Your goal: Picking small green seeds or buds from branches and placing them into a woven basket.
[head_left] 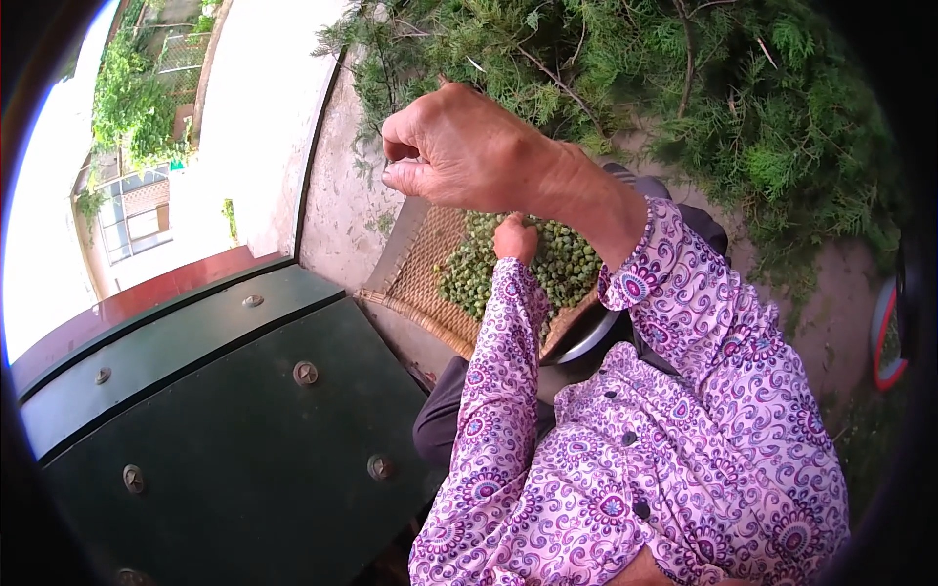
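clear: bare ground [342, 195] | blocked: green door [244, 430], branches [684, 88]

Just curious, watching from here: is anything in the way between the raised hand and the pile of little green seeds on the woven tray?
Nothing visible blocks it. The right hand is raised, fingers pinched, above the woven tray. The left hand already rests on the green seeds, leaving most of the pile open.

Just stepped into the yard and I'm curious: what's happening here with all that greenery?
A person in a purple patterned shirt sits over a woven tray heaped with small green seeds. The left hand rests in the pile; the right hand is raised, fingers pinched together. Cut green branches lie beyond.
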The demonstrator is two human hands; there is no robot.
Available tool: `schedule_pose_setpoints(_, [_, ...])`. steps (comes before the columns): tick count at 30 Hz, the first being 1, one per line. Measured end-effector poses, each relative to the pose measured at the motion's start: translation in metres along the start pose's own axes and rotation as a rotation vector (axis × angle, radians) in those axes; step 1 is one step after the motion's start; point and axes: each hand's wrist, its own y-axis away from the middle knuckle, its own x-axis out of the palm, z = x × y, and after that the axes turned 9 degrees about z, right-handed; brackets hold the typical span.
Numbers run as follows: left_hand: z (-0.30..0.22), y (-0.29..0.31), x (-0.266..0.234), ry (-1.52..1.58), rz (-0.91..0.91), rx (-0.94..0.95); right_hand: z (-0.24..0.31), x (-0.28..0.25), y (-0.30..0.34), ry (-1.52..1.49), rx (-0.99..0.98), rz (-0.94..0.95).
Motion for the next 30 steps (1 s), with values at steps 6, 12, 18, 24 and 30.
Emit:
schedule_pose_setpoints(6, [0.021, 0.019, -0.021, 0.437, 0.122, -0.196, -0.005, 0.004, -0.002, -0.134, 0.003, -0.076])
schedule_pose_setpoints(12, [0.005, 0.046, -0.052, 0.782, 0.158, -0.219, -0.01, -0.004, 0.007, -0.189, 0.051, -0.053])
schedule_pose_setpoints(18, [-0.011, 0.041, -0.054, 0.808, 0.224, -0.211, -0.008, -0.004, 0.003, -0.185, 0.052, -0.011])
schedule_pose_setpoints(24, [-0.048, 0.038, -0.029, 0.718, 0.34, -0.115, -0.012, -0.01, 0.004, -0.197, 0.079, -0.025])
schedule_pose_setpoints(30, [-0.048, 0.05, 0.062, 0.85, 0.44, 0.145, -0.014, 0.008, 0.003, -0.139, 0.031, -0.144])
